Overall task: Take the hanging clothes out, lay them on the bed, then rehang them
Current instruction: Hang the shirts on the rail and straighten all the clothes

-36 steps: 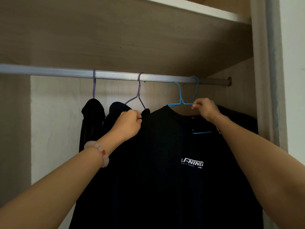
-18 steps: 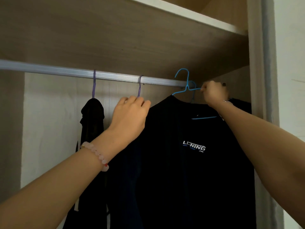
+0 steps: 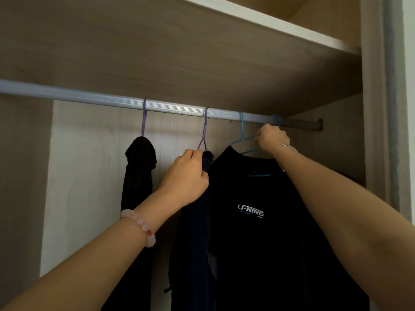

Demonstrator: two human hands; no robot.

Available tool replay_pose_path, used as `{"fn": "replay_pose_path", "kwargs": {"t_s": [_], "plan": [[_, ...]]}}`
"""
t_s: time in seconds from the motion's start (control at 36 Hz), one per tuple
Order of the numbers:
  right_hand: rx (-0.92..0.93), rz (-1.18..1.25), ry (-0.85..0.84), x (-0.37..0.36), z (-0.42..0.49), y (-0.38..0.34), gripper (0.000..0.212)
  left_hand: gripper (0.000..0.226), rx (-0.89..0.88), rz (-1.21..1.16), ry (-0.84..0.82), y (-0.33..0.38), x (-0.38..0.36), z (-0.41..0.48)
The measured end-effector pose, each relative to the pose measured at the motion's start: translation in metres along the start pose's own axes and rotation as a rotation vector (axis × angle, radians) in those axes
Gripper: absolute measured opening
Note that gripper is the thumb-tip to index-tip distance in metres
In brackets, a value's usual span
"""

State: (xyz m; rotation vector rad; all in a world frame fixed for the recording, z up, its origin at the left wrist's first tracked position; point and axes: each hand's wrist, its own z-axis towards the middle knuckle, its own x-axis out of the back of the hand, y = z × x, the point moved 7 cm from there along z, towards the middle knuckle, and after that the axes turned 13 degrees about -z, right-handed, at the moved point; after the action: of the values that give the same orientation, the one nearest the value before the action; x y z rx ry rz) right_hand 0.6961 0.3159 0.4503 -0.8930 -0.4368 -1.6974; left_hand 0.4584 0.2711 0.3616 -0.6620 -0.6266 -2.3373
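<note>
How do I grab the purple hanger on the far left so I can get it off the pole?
Pinch the purple hanger by its bare straight neck, between the rod and the bunched dark garment. Come from the front, then probably lift straight up. The cloth hides the hanger's shoulders, so the neck is the only bare wire, and the hook sits over the rod's top.

Black shirt [image 3: 258, 243] – white logo; blue hanger [image 3: 241, 135]; purple hanger [image 3: 204, 135].

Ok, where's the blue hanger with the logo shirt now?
Head view, right of centre: the blue hanger hooks the rail just right of the second purple hanger, right hand gripping its arm.
</note>
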Motion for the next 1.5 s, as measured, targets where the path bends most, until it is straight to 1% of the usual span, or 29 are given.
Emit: {"fn": "replay_pose_path", "kwargs": {"t_s": [0.08,0.28,0.36,0.44,0.56,0.64,0.72,0.75,0.78,0.83,0.86,0.89,0.92,1.0,1.03,1.06,1.11,1.17,1.25,1.31,1.44,1.5], "plan": [[0.039,0.04,-0.07,-0.011,-0.001,-0.001,0.026,0.051,-0.024,-0.026,-0.012,0.0,-0.002,-0.002],[0.052,0.288,-0.223,-0.025,-0.001,-0.001,0.028,0.058,-0.029,-0.103,-0.007,0.003,-0.009,-0.006],[0.064,0.432,-0.259,-0.026,-0.015,-0.005,0.026,0.06,-0.036,-0.146,-0.023,0.006,-0.016,-0.007],[0.09,0.54,-0.255,-0.03,-0.025,-0.004,0.025,0.062,-0.03,-0.207,-0.028,0.009,-0.02,-0.008],[0.065,0.666,-0.292,-0.036,-0.036,0.006,0.034,0.06,0.044,-0.364,-0.019,0.008,-0.023,-0.008],[0.042,0.742,-0.313,-0.037,-0.042,0.013,0.038,0.055,0.146,-0.485,0.01,0.008,-0.022,0.0],[0.031,0.826,-0.337,-0.036,-0.046,0.016,0.039,0.051,0.347,-0.665,0.01,0.001,-0.023,0.01],[0.025,0.86,-0.354,-0.037,-0.047,0.018,0.039,0.045,0.415,-0.742,-0.014,0.0,-0.026,0.012],[0.029,0.903,-0.386,-0.036,-0.051,0.018,0.039,0.035,0.462,-0.816,-0.032,0.001,-0.029,0.012],[0.032,0.975,-0.455,-0.035,-0.062,0.016,0.032,0.005,0.508,-0.92,-0.021,0.003,-0.032,0.011],[0.022,0.993,-0.476,-0.035,-0.067,0.016,0.029,0.009,0.511,-0.951,0.004,0.004,-0.034,0.012],[0.009,1.009,-0.48,-0.034,-0.07,0.016,0.028,0.016,0.517,-0.966,0.028,0.004,-0.035,0.012],[0.005,1.005,-0.472,-0.034,-0.071,0.018,0.03,0.017,0.526,-0.97,0.061,0.002,-0.036,0.012],[0.003,0.987,-0.461,-0.037,-0.072,0.02,0.051,0.007,0.573,-0.974,0.155,-0.006,-0.034,0.011],[-0.004,0.992,-0.461,-0.037,-0.072,0.021,0.053,0.004,0.586,-0.973,0.174,-0.009,-0.033,0.01],[-0.008,1.0,-0.461,-0.037,-0.074,0.02,0.053,0.007,0.595,-0.976,0.198,-0.012,-0.032,0.009],[-0.012,0.989,-0.456,-0.035,-0.077,0.019,0.054,0.024,0.61,-0.998,0.231,-0.017,-0.03,0.006],[-0.01,0.971,-0.444,-0.034,-0.08,0.017,0.058,0.03,0.611,-1.002,0.266,-0.021,-0.025,0.003],[-0.012,0.956,-0.417,-0.035,-0.083,0.014,0.061,0.021,0.609,-0.978,0.325,-0.027,-0.014,-0.002],[0.0,0.948,-0.4,-0.033,-0.088,0.009,0.06,0.014,0.602,-0.944,0.333,-0.029,-0.007,-0.004],[0.016,0.947,-0.403,-0.035,-0.096,0.0,0.059,0.027,0.596,-0.89,0.332,-0.035,0.008,-0.01],[0.02,0.947,-0.398,-0.034,-0.098,-0.002,0.06,0.025,0.584,-0.852,0.309,-0.038,0.014,-0.013]]}}
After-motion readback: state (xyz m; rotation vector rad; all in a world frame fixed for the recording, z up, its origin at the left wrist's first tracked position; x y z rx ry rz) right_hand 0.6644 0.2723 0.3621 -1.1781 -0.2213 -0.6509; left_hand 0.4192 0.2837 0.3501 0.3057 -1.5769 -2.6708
